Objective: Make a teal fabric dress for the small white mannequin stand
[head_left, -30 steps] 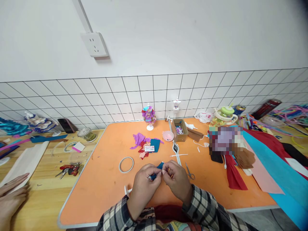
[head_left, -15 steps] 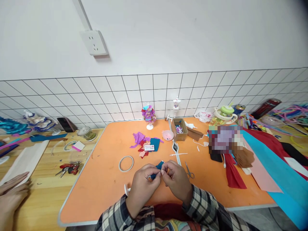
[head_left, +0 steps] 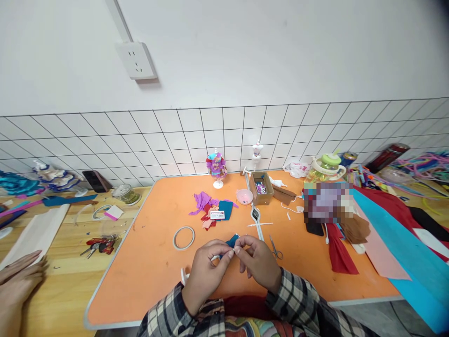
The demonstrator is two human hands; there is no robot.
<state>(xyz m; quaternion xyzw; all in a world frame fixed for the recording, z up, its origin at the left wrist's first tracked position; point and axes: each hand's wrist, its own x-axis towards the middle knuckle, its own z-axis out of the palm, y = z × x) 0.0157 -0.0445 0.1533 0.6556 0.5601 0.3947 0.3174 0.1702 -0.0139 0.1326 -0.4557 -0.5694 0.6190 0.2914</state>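
My left hand and my right hand meet over the near middle of the orange table. Both pinch a small blue scrap of crepe paper between their fingertips, along with a thin white piece I cannot make out. A white tape ring lies just left of my hands. Small scissors lie just right of them. A pile of purple, red and blue paper scraps sits farther back.
At the back stand a dressed mini mannequin, a bare white one, a pink bowl and a small cardboard box. Blue, pink and red paper sheets cover the right. Another person's hand rests on the wooden table, left.
My fingers have shifted slightly on the blue scrap and the view has drifted a little. The other person's hand at the left has barely moved.
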